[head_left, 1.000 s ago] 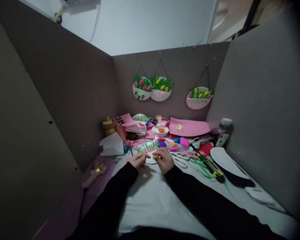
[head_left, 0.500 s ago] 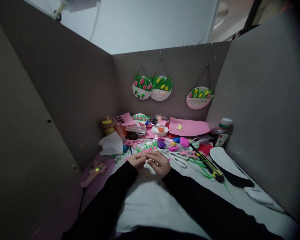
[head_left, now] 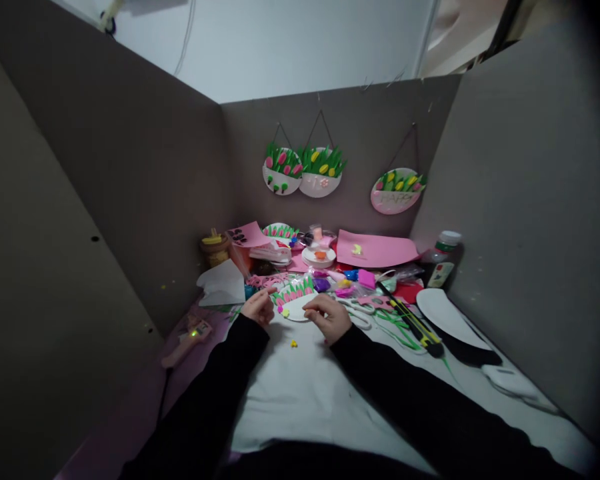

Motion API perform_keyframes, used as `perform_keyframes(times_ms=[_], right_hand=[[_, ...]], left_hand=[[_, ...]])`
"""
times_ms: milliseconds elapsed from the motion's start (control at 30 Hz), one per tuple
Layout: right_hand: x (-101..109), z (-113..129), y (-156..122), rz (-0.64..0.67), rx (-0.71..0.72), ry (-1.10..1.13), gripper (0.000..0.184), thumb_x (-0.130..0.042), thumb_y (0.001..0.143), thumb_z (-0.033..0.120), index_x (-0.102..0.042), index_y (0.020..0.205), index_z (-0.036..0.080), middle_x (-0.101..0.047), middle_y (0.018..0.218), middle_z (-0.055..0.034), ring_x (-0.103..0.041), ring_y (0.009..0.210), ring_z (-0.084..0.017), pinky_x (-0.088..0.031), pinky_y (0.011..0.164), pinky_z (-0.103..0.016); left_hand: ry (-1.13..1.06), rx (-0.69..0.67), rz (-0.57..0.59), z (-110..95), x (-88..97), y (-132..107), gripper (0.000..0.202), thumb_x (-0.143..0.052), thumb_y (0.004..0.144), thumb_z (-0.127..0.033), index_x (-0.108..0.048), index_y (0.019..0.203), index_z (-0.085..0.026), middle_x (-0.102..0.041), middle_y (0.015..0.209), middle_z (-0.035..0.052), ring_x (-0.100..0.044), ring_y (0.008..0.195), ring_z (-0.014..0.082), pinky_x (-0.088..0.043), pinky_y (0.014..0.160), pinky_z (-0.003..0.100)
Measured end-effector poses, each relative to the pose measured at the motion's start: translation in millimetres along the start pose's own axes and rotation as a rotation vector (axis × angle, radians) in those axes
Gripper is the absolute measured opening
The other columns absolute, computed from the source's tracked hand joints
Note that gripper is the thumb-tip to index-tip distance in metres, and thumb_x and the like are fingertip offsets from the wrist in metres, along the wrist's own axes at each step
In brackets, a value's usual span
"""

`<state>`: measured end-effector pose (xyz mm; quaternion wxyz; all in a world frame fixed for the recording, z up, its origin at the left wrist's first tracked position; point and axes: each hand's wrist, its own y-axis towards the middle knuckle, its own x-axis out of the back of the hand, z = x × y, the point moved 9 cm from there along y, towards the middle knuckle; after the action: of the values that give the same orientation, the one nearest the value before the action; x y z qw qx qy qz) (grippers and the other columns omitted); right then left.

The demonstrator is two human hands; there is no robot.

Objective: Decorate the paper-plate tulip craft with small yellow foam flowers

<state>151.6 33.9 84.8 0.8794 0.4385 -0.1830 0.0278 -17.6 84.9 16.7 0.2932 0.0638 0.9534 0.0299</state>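
A small white paper-plate craft [head_left: 297, 303] with green leaves and pink tulips lies on the white sheet [head_left: 300, 393] in front of me. My left hand [head_left: 258, 309] sits at its left edge, fingers curled in a pinch on something too small to name. My right hand [head_left: 330, 316] rests at its right edge with fingers bent, fingertips on the plate's rim. A tiny yellow foam bit [head_left: 293, 344] lies on the sheet just below the plate, between my wrists.
Grey cardboard walls enclose the desk; three finished tulip plates [head_left: 303, 171] hang on the back wall. A glue gun [head_left: 186, 339] lies left. Scissors [head_left: 354, 309], a yellow-black cutter [head_left: 415, 321], pink sheets [head_left: 377, 250], a glue bottle [head_left: 443, 261] and white cut-outs [head_left: 445, 319] crowd the back and right.
My hands have spread apart and the tulip plate now lies flat between them. The view has tilted slightly down.
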Motion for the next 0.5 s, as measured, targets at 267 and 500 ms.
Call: perform_keyframes(times_ms=[267, 500], right_hand=[[-28.5, 2.9, -31.3, 0.346, 0.011, 0.026, 0.011, -0.053, 0.076, 0.014, -0.062, 0.081, 0.018, -0.060, 0.071, -0.0019, -0.052, 0.059, -0.011, -0.045, 0.054, -0.023], [4.5, 31.1, -1.2, -0.074, 0.159, -0.143, 0.009, -0.058, 0.078, 0.024, -0.066, 0.081, 0.021, -0.056, 0.073, -0.0042, -0.051, 0.074, -0.018, -0.045, 0.068, -0.033]], left_hand=[[-0.340, -0.014, -0.088, -27.7, -26.5, 15.8, 0.028, -0.061, 0.073, -0.030, -0.053, 0.096, -0.017, -0.043, 0.058, -0.0048, -0.039, 0.044, 0.0037, -0.034, 0.043, 0.016], [-0.381, 0.214, -0.024, 18.4, -74.6, 5.4, 0.052, -0.038, 0.071, -0.069, -0.043, 0.098, -0.025, -0.049, 0.074, 0.0010, -0.051, 0.062, 0.0149, -0.043, 0.058, 0.031]])
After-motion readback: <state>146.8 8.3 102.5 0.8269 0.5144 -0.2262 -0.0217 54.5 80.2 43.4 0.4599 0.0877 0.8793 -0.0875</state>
